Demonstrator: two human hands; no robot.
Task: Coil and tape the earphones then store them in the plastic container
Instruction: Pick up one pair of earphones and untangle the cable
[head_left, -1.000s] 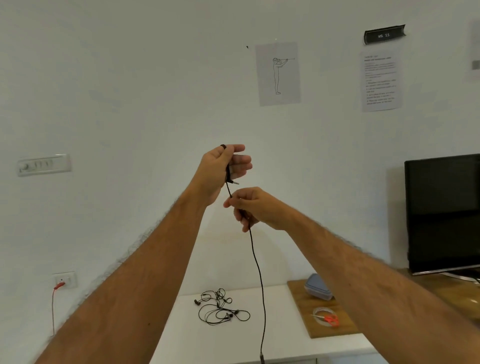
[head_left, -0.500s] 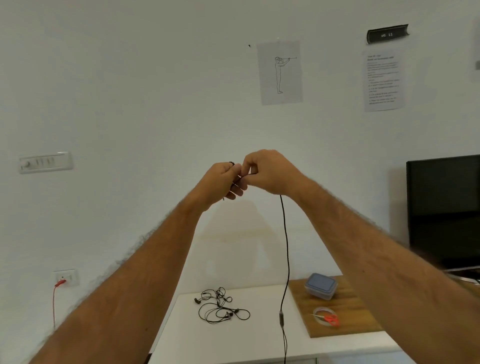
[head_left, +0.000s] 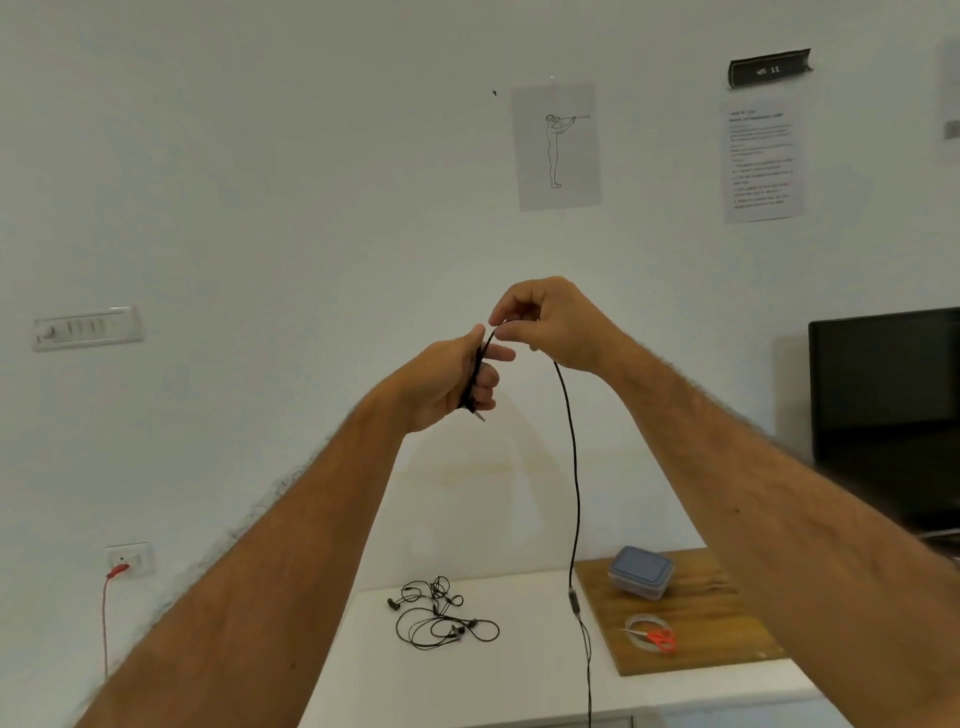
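Observation:
Both hands are raised in front of the wall. My left hand (head_left: 457, 376) grips a few loops of a black earphone cable (head_left: 574, 467), the metal plug sticking out below the fingers. My right hand (head_left: 550, 325) pinches the same cable just above the left hand's thumb. From there the cable hangs straight down, with its inline remote (head_left: 574, 603) over the white table (head_left: 519, 686). A second, tangled pair of black earphones (head_left: 441, 616) lies on the table. The plastic container (head_left: 641, 571), lid on, sits on a wooden board (head_left: 717, 639) beside a tape roll (head_left: 641, 629) and red scissors (head_left: 660, 639).
A black monitor (head_left: 888, 410) stands at the right. Papers and a switch panel (head_left: 85, 327) hang on the white wall. A red cable (head_left: 106, 613) is plugged into a low wall socket at the left.
My right hand rose from below the left hand to above it, carrying the cable up and over the left hand's loops. The hanging cable and its remote rose with it.

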